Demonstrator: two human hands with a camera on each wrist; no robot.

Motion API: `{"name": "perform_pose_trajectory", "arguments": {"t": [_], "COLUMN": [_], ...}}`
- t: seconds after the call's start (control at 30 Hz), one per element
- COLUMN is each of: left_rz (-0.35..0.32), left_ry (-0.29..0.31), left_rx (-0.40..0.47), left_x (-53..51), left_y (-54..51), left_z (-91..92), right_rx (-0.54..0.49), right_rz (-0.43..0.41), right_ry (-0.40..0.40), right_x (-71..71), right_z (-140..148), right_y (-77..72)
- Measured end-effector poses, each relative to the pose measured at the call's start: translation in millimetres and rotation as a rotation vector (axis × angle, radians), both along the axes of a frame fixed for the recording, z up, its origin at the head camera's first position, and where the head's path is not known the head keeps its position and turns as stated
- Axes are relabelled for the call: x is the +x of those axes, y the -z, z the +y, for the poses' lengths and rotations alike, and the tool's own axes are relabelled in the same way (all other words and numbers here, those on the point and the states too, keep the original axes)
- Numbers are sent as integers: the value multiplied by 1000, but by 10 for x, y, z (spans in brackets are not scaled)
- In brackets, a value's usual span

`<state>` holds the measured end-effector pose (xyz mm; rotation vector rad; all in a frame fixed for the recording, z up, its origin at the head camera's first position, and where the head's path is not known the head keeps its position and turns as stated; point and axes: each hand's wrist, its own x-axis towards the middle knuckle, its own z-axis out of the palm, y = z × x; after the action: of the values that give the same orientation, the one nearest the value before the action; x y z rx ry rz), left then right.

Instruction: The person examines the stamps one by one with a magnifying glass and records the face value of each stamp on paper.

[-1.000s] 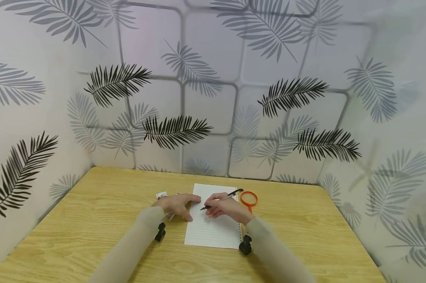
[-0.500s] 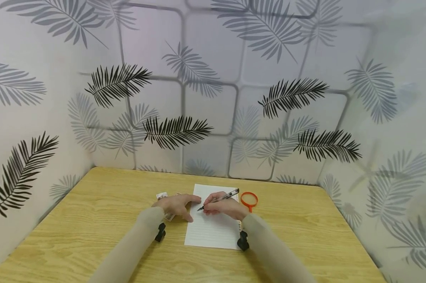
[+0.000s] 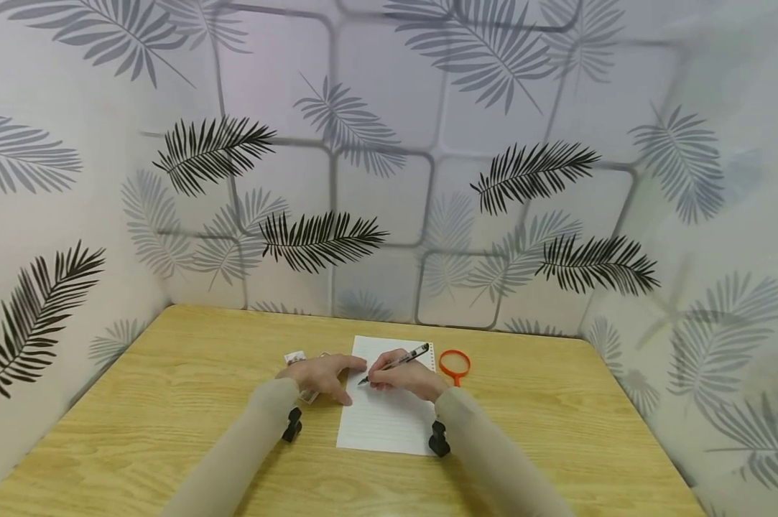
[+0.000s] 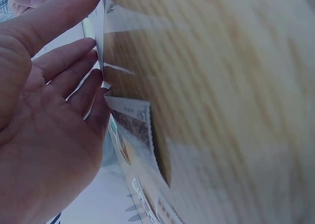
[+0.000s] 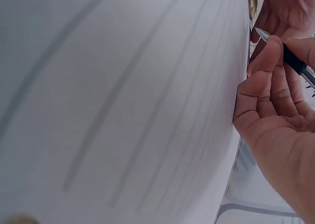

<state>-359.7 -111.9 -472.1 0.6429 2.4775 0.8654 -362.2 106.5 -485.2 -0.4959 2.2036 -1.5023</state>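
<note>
A lined sheet of paper (image 3: pixel 382 424) with punched holes at its right edge lies on the table. My right hand (image 3: pixel 409 377) pinches a clear-barrelled pen (image 3: pixel 414 353) with a black grip, and its side rests on the sheet. In the right wrist view the pen tip sits close to the ruled surface; contact cannot be told. My left hand (image 3: pixel 320 374) rests across the sheet's left edge, thumb and fingers spread. Beneath and beside it lie small printed papers with perforated edges, like stamps (image 4: pixel 132 118), one bent upward; the hand partly hides them.
An orange-red magnifying glass (image 3: pixel 456 380) lies right of the sheet, its handle toward me and partly hidden by my right wrist. The wooden table (image 3: pixel 169 402) meets patterned walls at the back and both sides.
My right hand has shifted slightly left with the pen, whose tip has moved toward the left hand. The left hand and sheet have stayed in place.
</note>
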Motion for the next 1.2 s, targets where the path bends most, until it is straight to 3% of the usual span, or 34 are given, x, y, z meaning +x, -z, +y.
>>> {"name": "perform_pose_trajectory", "arguments": {"t": [1.2], "left_rz": [38], "left_ry": [42], "left_rx": [-16], "left_x": [6], "left_y": [6], "left_z": [-19], "right_rx": [8], "right_rz": [28], "right_ry": [-18], "right_x": [8], "right_z": [1], "right_y": [16]}}
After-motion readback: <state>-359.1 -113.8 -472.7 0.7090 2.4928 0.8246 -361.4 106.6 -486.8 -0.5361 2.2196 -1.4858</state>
